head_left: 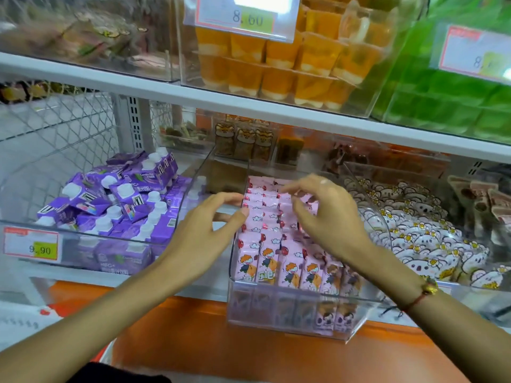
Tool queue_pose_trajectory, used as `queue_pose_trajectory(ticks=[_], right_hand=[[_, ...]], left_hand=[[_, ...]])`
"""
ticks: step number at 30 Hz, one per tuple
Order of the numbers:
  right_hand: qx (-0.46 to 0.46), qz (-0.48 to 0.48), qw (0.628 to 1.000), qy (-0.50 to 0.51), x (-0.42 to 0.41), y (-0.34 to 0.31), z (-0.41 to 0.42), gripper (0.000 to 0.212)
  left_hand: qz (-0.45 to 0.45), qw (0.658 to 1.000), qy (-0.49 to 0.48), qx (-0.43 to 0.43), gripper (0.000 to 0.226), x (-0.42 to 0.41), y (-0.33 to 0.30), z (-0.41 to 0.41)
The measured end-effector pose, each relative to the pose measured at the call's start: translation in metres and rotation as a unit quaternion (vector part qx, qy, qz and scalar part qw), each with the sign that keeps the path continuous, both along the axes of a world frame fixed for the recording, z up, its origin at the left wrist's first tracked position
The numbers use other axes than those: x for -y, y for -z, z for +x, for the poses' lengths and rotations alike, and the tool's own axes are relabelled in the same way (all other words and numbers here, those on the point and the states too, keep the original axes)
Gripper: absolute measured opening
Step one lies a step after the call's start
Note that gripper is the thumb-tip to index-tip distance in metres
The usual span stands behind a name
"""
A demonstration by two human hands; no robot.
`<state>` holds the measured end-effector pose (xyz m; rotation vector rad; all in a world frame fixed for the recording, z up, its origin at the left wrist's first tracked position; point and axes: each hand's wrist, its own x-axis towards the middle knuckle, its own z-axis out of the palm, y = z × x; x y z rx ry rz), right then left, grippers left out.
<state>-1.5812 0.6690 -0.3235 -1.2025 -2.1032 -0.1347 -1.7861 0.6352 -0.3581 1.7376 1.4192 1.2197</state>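
Clear plastic bin [304, 293] on shop shelf, front end pulled past shelf edge. Pink cartoon-printed snack packets [271, 261] stand in rows inside bin. Left hand [204, 230] at bin's left wall, fingers [235, 199] half-curled; possibly pinching wall, cannot tell. Right hand [329, 217] over packets, fingers loosely curled, grasping nothing. Purple drink cartons [121, 200] left of bin, white koala-print packets [428, 239] right.

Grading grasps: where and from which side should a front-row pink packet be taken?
Pinch the front-row pink packet by its top edge, from above: it stands upright, wedged between neighbours inside the clear bin, so only its top looks free.
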Motion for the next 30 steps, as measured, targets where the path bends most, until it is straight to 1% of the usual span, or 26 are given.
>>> queue_pose_trajectory(ticks=[2,4,7,9,11,14,17,19,21,23,26,28,30], right_hand=[[0.036,-0.001,0.997,0.062,-0.031,-0.009,0.001,0.022],[0.11,-0.05,0.987,0.105,-0.063,-0.012,0.001,0.025],[0.199,-0.105,0.966,0.125,-0.097,-0.003,-0.001,0.027],[0.226,-0.134,0.953,0.149,-0.114,0.004,-0.004,0.028],[0.213,-0.171,0.945,0.181,-0.126,0.007,-0.008,0.027],[0.147,-0.208,0.944,0.207,-0.134,0.006,-0.013,0.022],[0.075,-0.189,0.96,0.193,-0.133,0.007,-0.012,0.014],[-0.005,-0.16,0.972,0.173,-0.131,0.008,-0.011,0.012],[-0.13,-0.128,0.971,0.155,-0.129,0.006,-0.013,0.009],[-0.233,-0.091,0.958,0.139,-0.125,0.001,-0.016,0.008],[-0.332,-0.047,0.935,0.116,-0.108,-0.003,-0.017,0.01],[-0.414,-0.025,0.904,0.104,-0.089,-0.003,-0.016,0.008],[-0.475,0.001,0.873,0.113,-0.066,-0.006,-0.012,0.003]], left_hand=[[-0.002,1.0,-0.002,0.004,0.021,-0.001,0.001,-0.001],[-0.01,1.0,-0.004,0.007,0.023,-0.002,0.002,0.001],[-0.025,0.999,0.001,0.023,0.025,-0.004,0.007,0.004],[-0.03,0.999,0.004,0.037,0.025,-0.006,0.01,0.004],[-0.029,0.998,0.007,0.046,0.026,-0.008,0.01,0.004],[-0.031,0.998,0.006,0.053,0.026,-0.01,0.011,0.003],[-0.035,0.998,0.008,0.058,0.025,-0.011,0.011,0.003],[-0.037,0.997,0.012,0.061,0.025,-0.01,0.011,0.003],[-0.035,0.998,0.011,0.06,0.026,-0.011,0.01,0.003],[-0.034,0.998,0.011,0.058,0.027,-0.011,0.01,0.003],[-0.037,0.998,0.004,0.056,0.027,-0.01,0.01,0.003],[-0.029,0.998,-0.021,0.043,0.032,-0.009,0.007,0.003],[0.025,0.998,-0.052,0.026,0.039,-0.011,-0.002,0.005]])
